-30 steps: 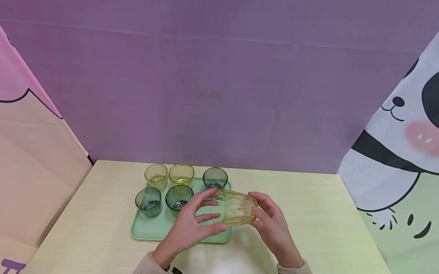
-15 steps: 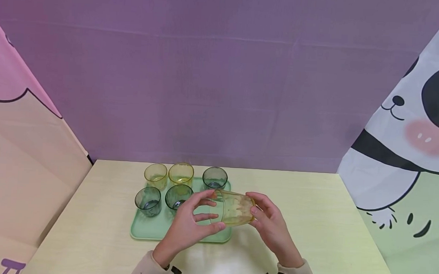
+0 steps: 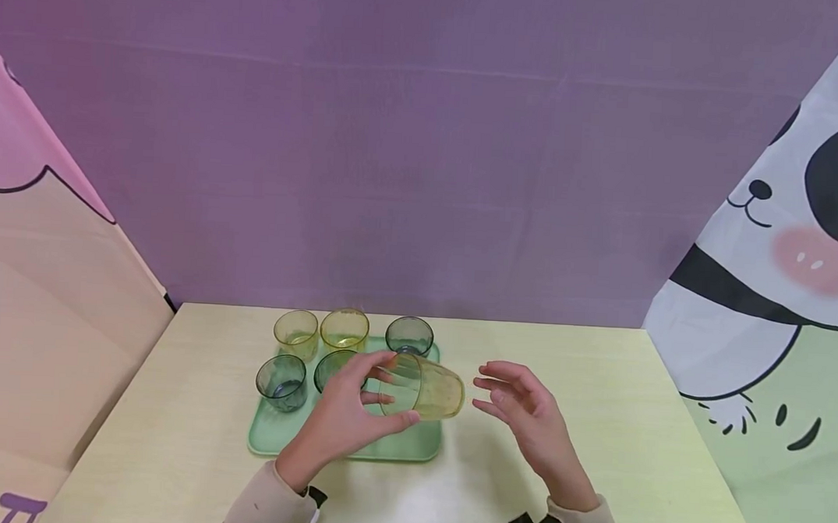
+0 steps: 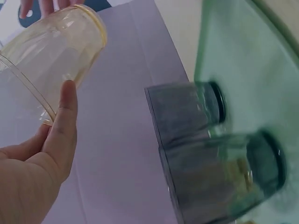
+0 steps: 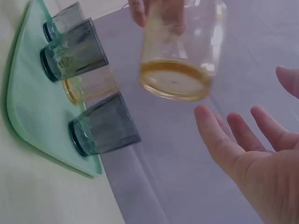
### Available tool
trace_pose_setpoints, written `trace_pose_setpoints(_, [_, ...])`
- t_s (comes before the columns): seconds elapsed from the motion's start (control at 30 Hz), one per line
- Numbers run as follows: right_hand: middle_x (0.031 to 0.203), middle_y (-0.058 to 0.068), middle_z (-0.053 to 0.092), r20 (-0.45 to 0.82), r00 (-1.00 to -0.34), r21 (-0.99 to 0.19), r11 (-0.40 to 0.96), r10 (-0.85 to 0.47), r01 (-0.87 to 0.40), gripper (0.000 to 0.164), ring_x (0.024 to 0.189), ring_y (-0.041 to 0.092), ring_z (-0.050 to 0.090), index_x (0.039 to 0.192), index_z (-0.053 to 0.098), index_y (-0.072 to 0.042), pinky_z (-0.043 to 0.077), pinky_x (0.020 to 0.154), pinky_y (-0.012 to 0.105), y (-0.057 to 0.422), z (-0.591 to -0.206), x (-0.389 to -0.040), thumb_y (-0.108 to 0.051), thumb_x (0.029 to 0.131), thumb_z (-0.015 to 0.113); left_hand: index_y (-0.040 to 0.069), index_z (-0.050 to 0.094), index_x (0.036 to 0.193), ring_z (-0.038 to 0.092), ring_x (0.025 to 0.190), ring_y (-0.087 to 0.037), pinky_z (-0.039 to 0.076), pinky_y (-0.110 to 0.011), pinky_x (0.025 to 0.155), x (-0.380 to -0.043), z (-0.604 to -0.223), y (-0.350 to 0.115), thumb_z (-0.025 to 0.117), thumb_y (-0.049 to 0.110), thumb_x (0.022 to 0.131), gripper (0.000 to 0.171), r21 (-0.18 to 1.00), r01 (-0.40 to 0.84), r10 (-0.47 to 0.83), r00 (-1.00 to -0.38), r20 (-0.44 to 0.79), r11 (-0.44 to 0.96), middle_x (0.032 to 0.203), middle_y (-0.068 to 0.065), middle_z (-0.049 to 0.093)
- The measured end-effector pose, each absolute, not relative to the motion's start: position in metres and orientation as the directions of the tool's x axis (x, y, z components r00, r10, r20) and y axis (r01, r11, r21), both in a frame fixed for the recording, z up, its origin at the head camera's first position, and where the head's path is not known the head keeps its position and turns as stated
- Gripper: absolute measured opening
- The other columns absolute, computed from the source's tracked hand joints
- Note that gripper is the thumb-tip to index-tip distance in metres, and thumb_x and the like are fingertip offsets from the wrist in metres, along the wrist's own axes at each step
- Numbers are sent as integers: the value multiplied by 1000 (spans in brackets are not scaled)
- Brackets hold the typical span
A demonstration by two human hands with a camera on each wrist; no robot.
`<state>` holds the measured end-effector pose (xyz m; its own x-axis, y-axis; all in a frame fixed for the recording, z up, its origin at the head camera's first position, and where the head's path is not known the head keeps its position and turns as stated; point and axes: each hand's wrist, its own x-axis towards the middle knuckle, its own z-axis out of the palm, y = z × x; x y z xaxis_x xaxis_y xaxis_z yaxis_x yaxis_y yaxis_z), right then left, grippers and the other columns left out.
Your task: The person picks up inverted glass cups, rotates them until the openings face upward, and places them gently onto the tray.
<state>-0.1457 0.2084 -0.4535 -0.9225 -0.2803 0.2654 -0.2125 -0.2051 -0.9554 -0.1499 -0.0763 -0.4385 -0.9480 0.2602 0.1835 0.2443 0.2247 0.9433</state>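
A clear amber drinking glass [image 3: 441,391] is held in the air on its side, its base toward the right. My left hand [image 3: 352,415] grips it near the mouth, thumb on the near side and fingers on the far side. In the left wrist view the thumb and a finger press the wall of the amber glass [image 4: 56,46]. My right hand [image 3: 528,418] hovers just right of the glass base with its fingers loosely spread, holding nothing. The right wrist view shows a gap between these fingertips [image 5: 203,112] and the base.
Beneath and left of the hands lies a green tray [image 3: 411,446]. On it stand two amber glasses, one being this yellow glass [image 3: 344,330], and several dark ones, including a grey glass [image 3: 410,335] at the back right. A purple cloth [image 3: 424,152] hangs behind the table [image 3: 568,393].
My right hand has let go of the glass base and drawn off to the right. My left hand has carried the glass slightly left.
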Motion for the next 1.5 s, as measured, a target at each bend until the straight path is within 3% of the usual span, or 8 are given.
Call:
trace_pose_setpoints(0.17, [134, 17, 54, 285, -912, -958, -59, -297, -280, 36, 123, 50, 49, 133, 52, 5, 53, 95, 47, 215, -449, -146, 1, 99, 60, 11, 54, 139, 68, 88, -17, 58, -30, 75, -156, -437, -79, 90, 43, 71, 83, 863, 285, 255, -948, 190, 417, 127, -2, 55])
trace_pose_setpoints(0.27, [133, 13, 55, 282, -913, -948, 58, -295, -311, 37, 122, 47, 52, 132, 56, -1, 54, 95, 41, 219, -448, -146, -2, 97, 65, 11, 55, 138, 68, 82, -12, 56, -28, 73, -159, -438, -80, 88, 50, 70, 85, 812, 299, 254, -948, 192, 501, 126, 1, 55])
trace_pose_setpoints(0.47, [130, 6, 59, 320, -902, -882, 257, -289, -395, 37, 116, 26, 61, 129, 60, -11, 56, 91, 38, 224, -445, -141, -5, 95, 70, 13, 56, 137, 64, 78, -9, 53, -29, 71, -163, -439, -79, 87, 51, 69, 84, 732, 310, 253, -948, 191, 606, 127, 3, 54])
trace_pose_setpoints(0.7, [122, -2, 63, 425, -853, -641, 564, -302, -520, 39, 106, 16, 62, 126, 63, -15, 57, 85, 39, 225, -440, -136, -10, 89, 77, 11, 58, 135, 58, 110, -21, 52, -44, 86, -168, -439, -76, 84, 53, 69, 83, 626, 344, 265, -939, 220, 700, 128, 1, 55])
trace_pose_setpoints(0.77, [120, -3, 63, 453, -834, -568, 619, -315, -542, 40, 104, 16, 61, 125, 63, -12, 56, 84, 38, 225, -438, -135, -11, 88, 78, 10, 57, 136, 58, 109, -22, 53, -44, 86, -170, -440, -75, 84, 54, 69, 84, 616, 348, 272, -937, 218, 707, 126, 0, 55])
trace_pose_setpoints(1.07, [117, -5, 61, 499, -784, -390, 712, -370, -584, 34, 109, 15, 60, 116, 66, -11, 53, 89, 33, 228, -433, -130, -14, 86, 80, 5, 57, 136, 58, 109, -25, 53, -42, 86, -176, -443, -72, 83, 55, 69, 87, 578, 369, 296, -929, 220, 727, 122, -4, 57])
trace_pose_setpoints(1.3, [116, -7, 60, 486, -785, -387, 712, -383, -586, 31, 108, 12, 60, 113, 66, -12, 52, 89, 29, 230, -434, -128, -14, 86, 80, 3, 55, 139, 57, 114, -26, 52, -42, 91, -180, -448, -66, 80, 55, 70, 90, 541, 350, 313, -936, 162, 765, 127, -7, 56])
trace_pose_setpoints(1.5, [116, -8, 59, 486, -780, -400, 694, -394, -599, 30, 107, 12, 60, 112, 65, -13, 51, 89, 29, 231, -435, -127, -12, 86, 79, -1, 56, 137, 58, 112, -28, 54, -44, 86, -183, -450, -61, 79, 55, 71, 89, 471, 362, 330, -932, 153, 804, 127, -11, 56])
